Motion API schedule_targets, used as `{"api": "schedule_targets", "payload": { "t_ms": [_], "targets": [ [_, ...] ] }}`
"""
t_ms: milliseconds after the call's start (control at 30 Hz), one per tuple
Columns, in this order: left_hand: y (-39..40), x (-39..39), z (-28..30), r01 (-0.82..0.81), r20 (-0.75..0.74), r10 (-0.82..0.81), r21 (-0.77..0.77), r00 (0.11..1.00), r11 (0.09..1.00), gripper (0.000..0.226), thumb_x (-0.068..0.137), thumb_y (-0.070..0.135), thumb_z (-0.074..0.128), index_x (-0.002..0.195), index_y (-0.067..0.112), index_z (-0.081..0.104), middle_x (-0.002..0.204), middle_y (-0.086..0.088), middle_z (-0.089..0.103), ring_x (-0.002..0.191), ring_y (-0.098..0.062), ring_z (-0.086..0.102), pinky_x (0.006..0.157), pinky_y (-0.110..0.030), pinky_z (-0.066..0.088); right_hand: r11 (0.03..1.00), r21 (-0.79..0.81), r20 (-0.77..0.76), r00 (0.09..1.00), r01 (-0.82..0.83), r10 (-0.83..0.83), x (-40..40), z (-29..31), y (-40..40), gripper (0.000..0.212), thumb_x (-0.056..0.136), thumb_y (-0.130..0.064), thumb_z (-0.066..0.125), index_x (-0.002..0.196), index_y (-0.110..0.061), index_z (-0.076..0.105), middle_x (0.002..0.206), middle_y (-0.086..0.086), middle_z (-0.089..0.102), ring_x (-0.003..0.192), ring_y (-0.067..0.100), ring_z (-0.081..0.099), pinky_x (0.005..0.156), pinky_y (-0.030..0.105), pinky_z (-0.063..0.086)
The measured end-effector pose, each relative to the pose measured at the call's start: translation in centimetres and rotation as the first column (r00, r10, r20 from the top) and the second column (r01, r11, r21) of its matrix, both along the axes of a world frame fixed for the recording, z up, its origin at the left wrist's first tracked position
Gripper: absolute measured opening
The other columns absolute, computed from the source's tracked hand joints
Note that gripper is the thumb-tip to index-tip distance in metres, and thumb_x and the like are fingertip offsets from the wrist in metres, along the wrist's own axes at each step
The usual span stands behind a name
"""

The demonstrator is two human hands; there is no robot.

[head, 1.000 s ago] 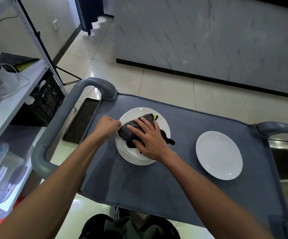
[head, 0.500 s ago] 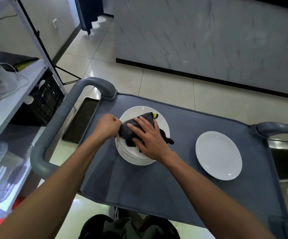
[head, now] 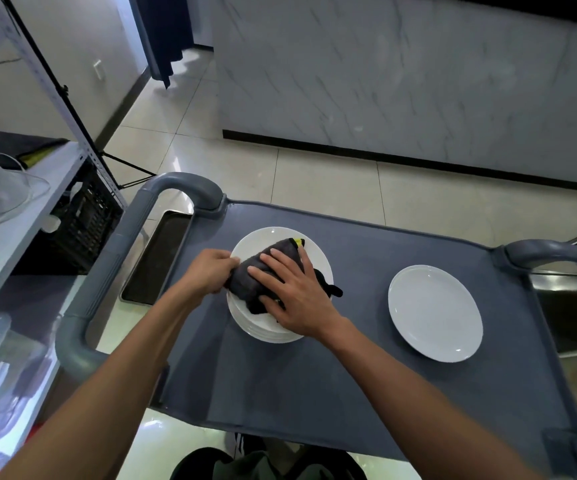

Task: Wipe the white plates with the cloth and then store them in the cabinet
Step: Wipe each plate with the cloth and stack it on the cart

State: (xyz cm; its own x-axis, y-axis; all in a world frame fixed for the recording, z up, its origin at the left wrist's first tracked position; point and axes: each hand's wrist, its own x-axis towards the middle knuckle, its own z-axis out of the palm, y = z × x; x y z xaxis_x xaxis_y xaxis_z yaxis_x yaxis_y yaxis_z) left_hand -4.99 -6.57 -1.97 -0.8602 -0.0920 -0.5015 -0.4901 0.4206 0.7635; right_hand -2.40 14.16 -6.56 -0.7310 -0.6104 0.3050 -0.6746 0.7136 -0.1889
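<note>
I see my right hand lying flat, fingers spread, on a dark grey folded cloth with a yellow tag. The cloth rests on top of a stack of round white plates, on the left part of the grey fabric-covered cart top. My left hand is curled closed, pinching the left edge of the cloth. A single round white plate lies apart, to the right.

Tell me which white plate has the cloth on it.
The top plate of the stack on the cart's left, where the right hand presses the dark cloth down. The single plate to the right lies bare.
</note>
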Motion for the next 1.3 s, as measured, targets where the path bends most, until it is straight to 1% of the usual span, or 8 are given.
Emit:
{"api": "schedule_targets", "payload": {
  "t_ms": [67,167,333,500,667,800,1067,1300],
  "targets": [
    [0.0,0.0,0.2,-0.023,0.011,0.022,0.095,1.0,0.995,0.025,0.099,0.014,0.054,0.084,0.004,0.071,0.068,-0.009,0.059,0.062,-0.021,0.053,0.052,-0.026,0.047,1.0,0.005,0.009,1.0,-0.013,0.013,-0.1,0.2,0.1,0.053,0.097,-0.041,0.051,0.147,-0.028,0.045,0.154,0.007,0.042,0.149,0.026,0.027,0.118,0.06,0.016],
    [0.2,0.5,0.6,-0.078,0.09,0.054,0.285,0.994,0.955,0.02,0.103,0.013,0.049,0.099,0.005,0.066,0.085,-0.014,0.065,0.074,-0.023,0.06,0.058,-0.032,0.053,0.999,0.024,0.03,0.999,-0.025,0.024,-0.3,0.6,0.3,0.054,0.098,-0.042,0.05,0.149,-0.029,0.043,0.156,0.008,0.039,0.15,0.026,0.025,0.119,0.058,0.016],
    [1.0,1.5,0.7,-0.186,0.137,0.136,0.482,0.981,0.856,0.016,0.107,0.02,0.045,0.111,0.009,0.056,0.095,-0.016,0.062,0.079,-0.023,0.061,0.058,-0.034,0.056,1.0,-0.003,0.07,0.997,0.031,-0.03,0.2,1.1,0.5,0.055,0.096,-0.043,0.051,0.149,-0.032,0.042,0.159,0.006,0.034,0.152,0.026,0.02,0.115,0.065,0.014],
    [1.4,2.4,0.1,-0.156,0.043,0.157,0.521,0.987,0.839,0.029,0.108,0.02,0.043,0.116,0.004,0.066,0.096,-0.015,0.066,0.082,-0.026,0.06,0.068,-0.037,0.05,0.994,-0.065,0.061,0.994,0.089,-0.085,0.9,1.4,0.5,0.054,0.094,-0.035,0.058,0.146,-0.028,0.049,0.157,0.008,0.038,0.149,0.027,0.026,0.114,0.059,0.025],
    [2.6,2.7,0.1,-0.157,-0.006,0.187,0.517,0.982,0.842,0.028,0.106,0.022,0.048,0.106,0.009,0.073,0.091,-0.014,0.072,0.08,-0.024,0.064,0.065,-0.034,0.052,0.987,-0.076,-0.029,0.989,0.142,-0.145,1.5,1.5,1.5,0.051,0.095,-0.034,0.057,0.146,-0.028,0.049,0.156,0.007,0.04,0.149,0.024,0.029,0.117,0.061,0.018],
    [4.3,3.1,0.4,-0.154,-0.029,0.202,0.543,0.979,0.826,0.031,0.106,0.021,0.048,0.097,0.015,0.077,0.102,-0.02,0.074,0.089,-0.027,0.069,0.077,-0.044,0.056,0.977,-0.104,-0.012,0.982,0.188,-0.19,1.2,2.0,3.1,0.048,0.099,-0.031,0.053,0.146,-0.027,0.049,0.156,0.008,0.04,0.15,0.024,0.027,0.119,0.06,0.015],
    [8.5,2.6,2.6,-0.037,-0.119,0.124,0.558,0.985,0.829,0.033,0.106,0.024,0.047,0.1,0.027,0.079,0.102,-0.01,0.077,0.089,-0.024,0.073,0.068,-0.042,0.06,0.944,-0.173,0.0,0.958,0.282,-0.287,-1.1,5.2,7.1,0.051,0.095,-0.02,0.052,0.145,-0.024,0.05,0.155,0.011,0.04,0.149,0.026,0.027,0.121,0.057,0.012],
    [12.1,2.4,4.0,0.027,-0.159,0.07,0.54,0.985,0.841,0.025,0.103,0.012,0.051,0.112,0.018,0.074,0.107,-0.012,0.076,0.092,-0.029,0.072,0.068,-0.04,0.06,0.924,-0.179,0.027,0.94,0.339,-0.34,-2.7,6.9,10.7,0.051,0.098,-0.02,0.048,0.148,-0.026,0.046,0.157,0.011,0.036,0.15,0.026,0.022,0.12,0.058,0.015]
  ]
}}
